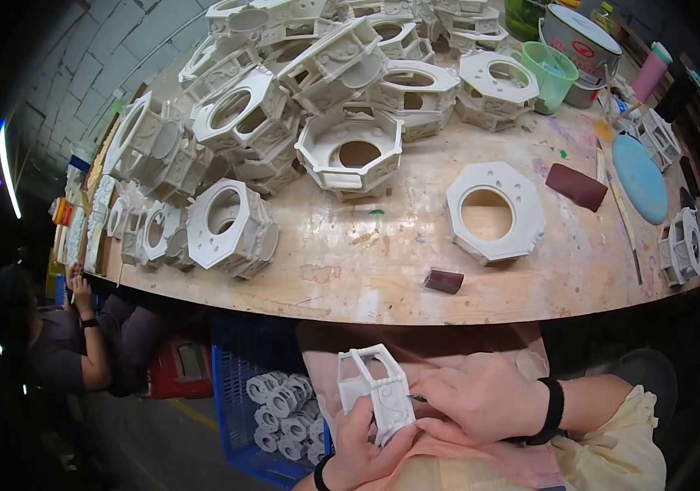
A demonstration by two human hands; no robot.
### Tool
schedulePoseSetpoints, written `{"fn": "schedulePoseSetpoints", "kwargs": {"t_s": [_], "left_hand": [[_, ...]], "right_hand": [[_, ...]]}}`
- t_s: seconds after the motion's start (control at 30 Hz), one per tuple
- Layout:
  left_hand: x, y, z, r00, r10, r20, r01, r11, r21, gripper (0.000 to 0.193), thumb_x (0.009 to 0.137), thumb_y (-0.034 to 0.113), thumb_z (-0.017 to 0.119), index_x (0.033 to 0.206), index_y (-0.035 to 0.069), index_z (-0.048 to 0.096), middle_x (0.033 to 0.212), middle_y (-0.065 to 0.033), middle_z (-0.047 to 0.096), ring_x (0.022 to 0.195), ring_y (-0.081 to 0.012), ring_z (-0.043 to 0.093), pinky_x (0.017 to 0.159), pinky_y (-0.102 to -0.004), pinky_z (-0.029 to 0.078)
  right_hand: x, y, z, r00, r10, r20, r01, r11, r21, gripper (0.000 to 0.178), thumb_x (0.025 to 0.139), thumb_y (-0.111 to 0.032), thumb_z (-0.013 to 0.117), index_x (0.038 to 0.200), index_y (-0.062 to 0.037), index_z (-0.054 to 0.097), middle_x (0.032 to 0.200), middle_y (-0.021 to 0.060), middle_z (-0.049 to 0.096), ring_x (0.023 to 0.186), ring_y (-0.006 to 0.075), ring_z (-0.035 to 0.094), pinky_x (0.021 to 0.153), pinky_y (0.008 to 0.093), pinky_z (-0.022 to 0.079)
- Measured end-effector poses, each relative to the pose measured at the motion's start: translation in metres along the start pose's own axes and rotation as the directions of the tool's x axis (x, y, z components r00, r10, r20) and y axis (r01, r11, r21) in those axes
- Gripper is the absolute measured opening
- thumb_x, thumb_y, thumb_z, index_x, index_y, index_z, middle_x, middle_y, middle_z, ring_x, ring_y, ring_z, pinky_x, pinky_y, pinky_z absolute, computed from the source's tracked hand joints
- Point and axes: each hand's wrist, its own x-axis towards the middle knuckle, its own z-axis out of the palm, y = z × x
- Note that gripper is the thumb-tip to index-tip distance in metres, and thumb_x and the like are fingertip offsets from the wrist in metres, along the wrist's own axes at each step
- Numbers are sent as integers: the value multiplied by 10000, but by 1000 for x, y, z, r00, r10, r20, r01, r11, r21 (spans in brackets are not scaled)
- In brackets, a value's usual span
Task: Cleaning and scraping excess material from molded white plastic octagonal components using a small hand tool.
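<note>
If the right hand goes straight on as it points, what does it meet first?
The right hand would probably meet the small white frame held in the left hand; depth is unclear.

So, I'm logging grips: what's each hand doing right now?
Left hand: closed around the small white frame.
Right hand: closed beside it, seemingly pinching a thin dark tool, mostly hidden.

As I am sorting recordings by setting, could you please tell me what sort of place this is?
It looks like a craft workshop: ornate white frames are piled on a paint-stained table, and a blue crate below holds many small white parts.
</note>
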Motion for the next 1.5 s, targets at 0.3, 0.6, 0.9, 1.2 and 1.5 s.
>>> {"fn": "schedulePoseSetpoints", "kwargs": {"t_s": [0.3,0.6,0.9,1.2,1.5], "left_hand": [[2,4,2,995,73,-64,-57,974,218,395,738,97,737,1043,-24,518,898,-108,614,796,-158,593,703,-283,470],[12,19,6,917,395,-55,-272,721,637,256,705,76,709,919,17,581,788,-140,578,716,-325,560,619,-382,436],[11,12,-2,917,375,134,-315,476,821,419,654,122,774,986,-1,549,803,-97,575,707,-240,566,645,-332,460],[12,7,0,933,356,55,-265,576,773,397,611,129,771,930,18,561,767,-107,548,678,-306,528,599,-380,429],[15,11,3,936,348,52,-270,616,740,369,633,96,752,939,14,563,798,-122,569,695,-321,536,610,-382,437]], "right_hand": [[3,4,0,997,-76,-7,76,995,70,189,747,-181,621,711,-61,480,605,68,514,529,224,563,453,312,453],[3,-4,-8,989,40,140,-24,993,-115,126,744,-143,562,709,-53,480,584,82,524,475,209,558,377,320,412],[8,-5,-4,984,105,144,-76,978,-193,117,751,-151,543,705,-59,487,530,69,541,464,194,574,375,311,413],[2,6,-5,977,159,144,-140,981,-134,163,766,-150,591,700,-62,470,519,57,467,389,238,514,364,353,400],[7,9,3,993,87,80,-71,980,-188,150,761,-167,565,702,-69,469,494,59,525,403,214,548,352,327,400]]}}
